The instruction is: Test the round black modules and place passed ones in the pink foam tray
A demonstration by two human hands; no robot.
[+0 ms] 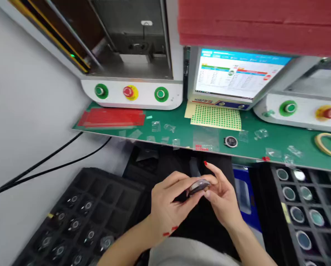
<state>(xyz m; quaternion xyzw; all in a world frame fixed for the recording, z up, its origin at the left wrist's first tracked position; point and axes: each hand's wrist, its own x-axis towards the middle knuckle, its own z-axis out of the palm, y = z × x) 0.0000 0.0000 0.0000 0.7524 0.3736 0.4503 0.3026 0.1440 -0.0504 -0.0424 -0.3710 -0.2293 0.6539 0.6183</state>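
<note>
A round watch case (198, 186) with a shiny rim is pinched between both hands above my lap, tilted nearly edge-on. My left hand (166, 203) grips its left side with thumb and fingers; two small red strips stick to the skin near that wrist. On the other side, my right hand (223, 197) holds the case with its thumb and bent fingers. The right index finger is raised off it, with a small red piece on its tip. The watch's face and back are mostly hidden. Another round watch (231, 142) lies on the green bench edge.
The green bench (179, 122) bears red strips (112, 117), a sheet of green dots (216, 117), clear film scraps (155, 126) and a tape roll (328, 145). Behind are button-fitted machines (132, 94) and a screen (237, 74). Black trays (112, 199) of watch parts flank me, another tray (304, 214) at right.
</note>
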